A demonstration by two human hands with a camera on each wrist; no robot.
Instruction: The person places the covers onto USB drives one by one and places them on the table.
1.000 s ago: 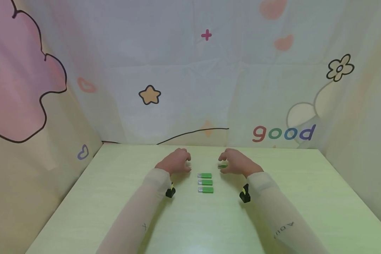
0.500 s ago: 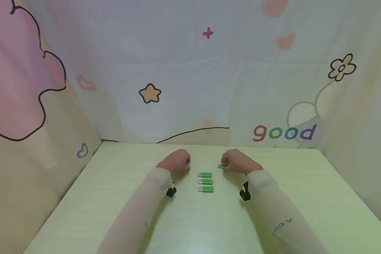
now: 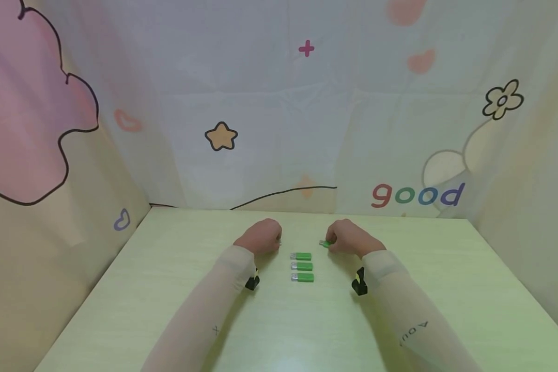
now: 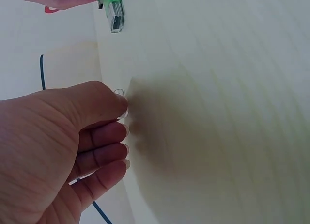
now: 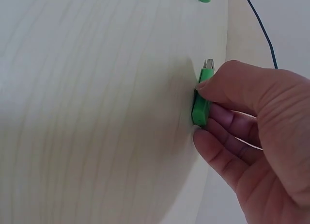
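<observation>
- My right hand [image 3: 349, 238] pinches a green drive [image 5: 202, 99] between thumb and fingers, plug bare, low over the surface [image 3: 446, 289]
- My left hand [image 3: 259, 237] has its fingers curled round a clear cap [image 4: 120, 94], barely showing at the fingertips
- Three more drives [image 3: 301, 266] lie stacked in a column between my wrists, just apart from both hands
</observation>
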